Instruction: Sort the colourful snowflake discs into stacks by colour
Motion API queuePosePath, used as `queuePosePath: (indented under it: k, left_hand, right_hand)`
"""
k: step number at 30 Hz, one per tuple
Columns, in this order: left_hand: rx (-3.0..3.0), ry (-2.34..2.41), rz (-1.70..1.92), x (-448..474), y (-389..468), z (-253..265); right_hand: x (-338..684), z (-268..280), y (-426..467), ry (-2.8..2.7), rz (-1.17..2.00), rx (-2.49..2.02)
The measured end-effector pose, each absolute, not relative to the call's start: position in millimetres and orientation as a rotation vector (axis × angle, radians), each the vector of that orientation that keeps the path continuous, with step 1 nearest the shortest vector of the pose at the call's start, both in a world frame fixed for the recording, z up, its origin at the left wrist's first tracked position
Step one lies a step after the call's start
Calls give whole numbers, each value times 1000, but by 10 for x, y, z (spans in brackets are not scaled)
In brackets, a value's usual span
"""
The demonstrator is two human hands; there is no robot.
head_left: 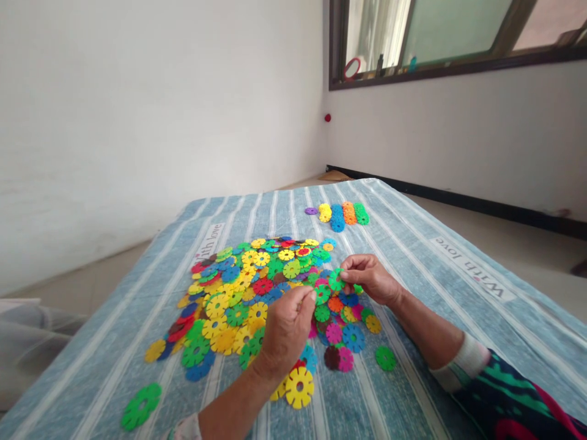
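The right hand (370,278) pinches a green disc (337,279) between thumb and fingers, just above the near right part of the pile (257,287). The left hand (287,330) is curled, its fingertips drawn together close to another green disc (322,294); whether it grips that disc I cannot tell. Both hands hover over the pile of flat notched plastic discs in yellow, green, blue, red and pink, spread on a blue striped cloth (413,244). A yellow disc (299,387) lies beside the left wrist, a lone green one (141,405) lies further left. Beyond the pile sits a short row of sorted discs (342,214): purple, yellow, blue, orange, green. White walls (137,122) and a window (440,36) stand behind.
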State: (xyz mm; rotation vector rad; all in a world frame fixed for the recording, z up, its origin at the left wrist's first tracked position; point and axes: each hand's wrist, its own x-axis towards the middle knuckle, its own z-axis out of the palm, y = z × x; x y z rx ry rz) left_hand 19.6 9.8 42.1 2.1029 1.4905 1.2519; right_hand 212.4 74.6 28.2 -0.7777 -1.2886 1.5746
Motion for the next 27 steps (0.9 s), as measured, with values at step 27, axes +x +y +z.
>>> queuePosePath:
  k: [27]
  left_hand:
    - [1812,1438,1121,200,135,437]
  right_hand:
    - [1954,267,654,-1364,1692,-788]
